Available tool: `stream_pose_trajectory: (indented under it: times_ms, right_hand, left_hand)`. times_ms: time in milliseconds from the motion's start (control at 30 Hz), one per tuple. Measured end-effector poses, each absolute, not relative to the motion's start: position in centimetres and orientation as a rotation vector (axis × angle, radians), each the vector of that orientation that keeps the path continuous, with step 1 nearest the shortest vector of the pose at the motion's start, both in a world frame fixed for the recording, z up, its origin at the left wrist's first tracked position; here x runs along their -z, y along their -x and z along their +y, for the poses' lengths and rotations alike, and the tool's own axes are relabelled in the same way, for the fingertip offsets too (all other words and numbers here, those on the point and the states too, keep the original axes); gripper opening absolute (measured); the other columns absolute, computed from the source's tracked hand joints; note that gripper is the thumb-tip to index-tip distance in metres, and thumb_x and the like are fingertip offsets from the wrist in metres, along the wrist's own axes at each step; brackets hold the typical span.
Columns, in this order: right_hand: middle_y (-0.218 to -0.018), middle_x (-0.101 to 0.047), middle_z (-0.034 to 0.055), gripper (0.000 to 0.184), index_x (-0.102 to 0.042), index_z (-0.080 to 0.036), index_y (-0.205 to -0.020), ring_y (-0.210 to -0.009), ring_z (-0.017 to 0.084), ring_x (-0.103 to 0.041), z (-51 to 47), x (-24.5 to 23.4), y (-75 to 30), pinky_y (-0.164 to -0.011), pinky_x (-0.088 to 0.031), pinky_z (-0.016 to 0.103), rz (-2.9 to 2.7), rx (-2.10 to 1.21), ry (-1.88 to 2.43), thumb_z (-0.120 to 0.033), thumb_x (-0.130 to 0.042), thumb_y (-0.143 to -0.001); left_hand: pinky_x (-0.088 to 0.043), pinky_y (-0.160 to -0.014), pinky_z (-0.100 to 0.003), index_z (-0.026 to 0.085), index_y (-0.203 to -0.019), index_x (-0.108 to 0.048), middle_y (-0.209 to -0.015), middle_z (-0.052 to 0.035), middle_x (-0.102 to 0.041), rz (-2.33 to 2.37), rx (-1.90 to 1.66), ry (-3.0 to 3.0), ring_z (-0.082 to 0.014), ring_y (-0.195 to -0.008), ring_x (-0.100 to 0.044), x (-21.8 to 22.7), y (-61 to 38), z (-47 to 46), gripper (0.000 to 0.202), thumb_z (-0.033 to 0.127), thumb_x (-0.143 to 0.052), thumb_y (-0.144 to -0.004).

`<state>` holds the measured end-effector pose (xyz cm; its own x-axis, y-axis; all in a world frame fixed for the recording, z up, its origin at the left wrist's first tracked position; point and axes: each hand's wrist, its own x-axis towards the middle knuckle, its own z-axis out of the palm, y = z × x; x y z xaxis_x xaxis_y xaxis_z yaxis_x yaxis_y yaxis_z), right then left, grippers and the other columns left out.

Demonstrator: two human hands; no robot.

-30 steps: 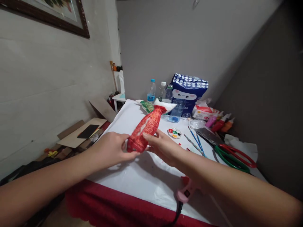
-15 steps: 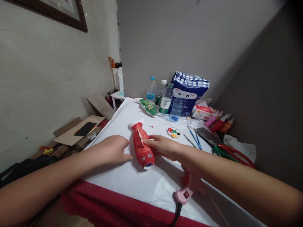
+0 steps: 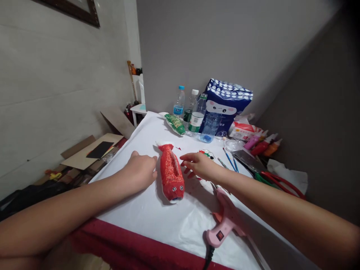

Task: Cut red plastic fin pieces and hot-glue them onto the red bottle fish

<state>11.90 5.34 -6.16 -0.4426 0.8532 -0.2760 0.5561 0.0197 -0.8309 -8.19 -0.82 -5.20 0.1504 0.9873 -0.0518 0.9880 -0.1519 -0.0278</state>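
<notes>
A red, fish-shaped craft piece lies on the white-covered table. Its tail points away from me, and two round eyes and an open mouth face me. Along its right side a raised fin shows. My left hand is just left of it, fingers curled in and nothing visible in them. On the other side, my right hand hovers close to the fish with its fingers apart, holding nothing. A pink hot glue gun lies below my right forearm, its black cord running toward me.
A green fish-shaped piece, bottles and a blue bag stand at the back. Partly behind my right hand is a paint palette. Brushes, red-handled scissors and paint bottles lie right. Cardboard is left.
My right hand has let go of the red fish and drawn slightly right, fingers spreading. The fish has turned more upright, its fin now to the right. My left thumb has drawn in.
</notes>
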Motion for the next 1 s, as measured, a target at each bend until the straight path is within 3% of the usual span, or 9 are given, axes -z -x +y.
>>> stream_pose_trajectory:
  times_ms: [200, 333, 467, 667, 833, 1000]
  right_hand:
    - [-0.097, -0.074, 0.0092, 0.032, -0.062, -0.015, -0.121, -0.077, 0.016, -0.071, 4.8, 7.0, -11.6, -0.067, -0.058, 0.026, -2.033, -1.554, 1.274, -0.009, -0.045, -0.094]
    - [-0.105, -0.073, 0.0088, 0.030, -0.060, -0.015, -0.121, -0.081, 0.017, -0.071, 4.5, 7.7, -11.5, -0.070, -0.058, 0.027, -2.098, -1.474, 1.194, -0.014, -0.050, -0.093]
    - [-0.100, -0.073, 0.0101, 0.029, -0.062, -0.015, -0.118, -0.072, 0.019, -0.069, 5.4, 7.5, -12.1, -0.067, -0.057, 0.033, -2.222, -1.182, 1.203, -0.019, -0.056, -0.089]
    - [-0.124, -0.059, 0.0138, 0.046, -0.059, -0.017, -0.124, -0.098, 0.023, -0.061, 7.1, 5.8, -12.0, -0.087, -0.048, 0.038, -2.410, -0.620, 0.969, -0.001, -0.056, -0.081]
    - [-0.128, -0.053, 0.0138, 0.046, -0.059, -0.019, -0.126, -0.108, 0.024, -0.057, 8.6, 5.4, -10.5, -0.088, -0.046, 0.034, -2.574, -0.379, 0.685, -0.001, -0.048, -0.085]
    - [-0.118, -0.061, 0.0103, 0.038, -0.067, -0.016, -0.112, -0.104, 0.021, -0.057, 10.3, 5.1, -9.5, -0.083, -0.046, 0.030, -2.756, -0.191, 0.460, 0.002, -0.048, -0.084]
  left_hand:
    - [-0.032, -0.084, -0.049, 0.013, -0.111, -0.061, -0.076, -0.0125, -0.074, 2.000, 0.091, -2.346, -0.0325, -0.073, -0.066, 5.7, 7.3, -0.2, 0.039, 0.034, -0.042, -0.085]
    - [-0.028, -0.086, -0.052, 0.008, -0.111, -0.061, -0.070, -0.0133, -0.072, 2.029, 0.079, -2.324, -0.0337, -0.069, -0.066, 5.8, 6.6, 0.1, 0.040, 0.032, -0.041, -0.086]
    - [-0.028, -0.085, -0.052, 0.003, -0.134, -0.046, -0.072, -0.0141, -0.072, 2.076, 0.036, -2.344, -0.0336, -0.071, -0.067, 6.5, 6.6, 0.1, 0.053, 0.030, -0.039, -0.088]
    - [-0.032, -0.083, -0.048, 0.008, -0.147, -0.030, -0.070, -0.0115, -0.072, 2.120, -0.021, -2.426, -0.0310, -0.069, -0.066, 7.6, 7.8, 0.2, 0.060, 0.031, -0.033, -0.091]
    - [-0.038, -0.077, -0.041, 0.008, -0.144, -0.036, -0.071, -0.0106, -0.072, 2.167, -0.053, -2.466, -0.0277, -0.068, -0.066, 7.5, 7.8, 0.1, 0.057, 0.028, -0.034, -0.090]
    - [-0.040, -0.072, -0.036, 0.015, -0.140, -0.043, -0.069, -0.0066, -0.072, 2.178, -0.084, -2.495, -0.0250, -0.067, -0.065, 7.7, 7.6, -0.1, 0.053, 0.025, -0.037, -0.088]
